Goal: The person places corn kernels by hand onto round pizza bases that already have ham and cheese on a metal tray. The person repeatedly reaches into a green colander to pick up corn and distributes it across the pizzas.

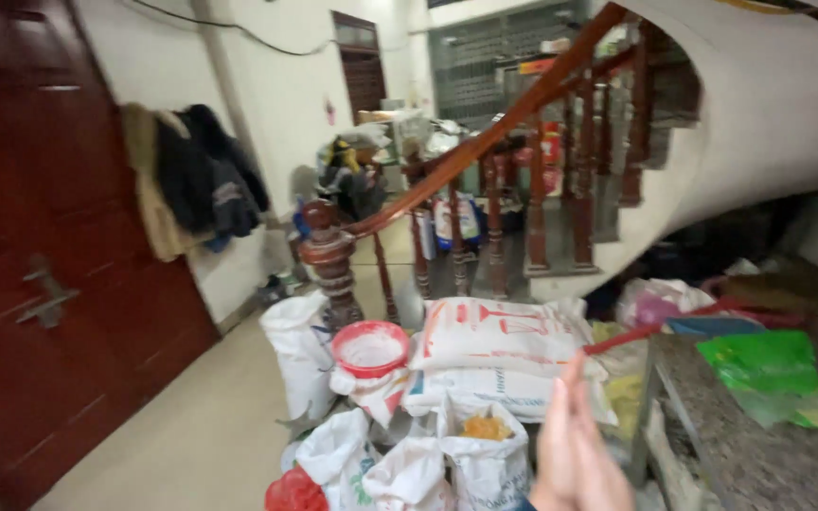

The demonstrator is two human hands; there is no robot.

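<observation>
Only one hand shows, which I take to be my right hand (575, 445). It rises at the bottom edge, seen edge-on, fingers straight and pressed together, holding nothing. Just to its left stand several white sacks (409, 468), one open sack (487, 428) showing yellow contents. Behind them a red-rimmed bowl (371, 348) of white powder rests on a sack, next to two stacked printed sacks (499, 336). My left hand is out of view.
A stone-topped table (750, 454) with a green plastic bag (769, 374) stands right of the hand. A wooden stair rail and newel post (328, 251) rise behind the sacks. A dark red door (49, 284) and hanging coats (191, 180) line the left wall, with tiled floor (201, 435) between.
</observation>
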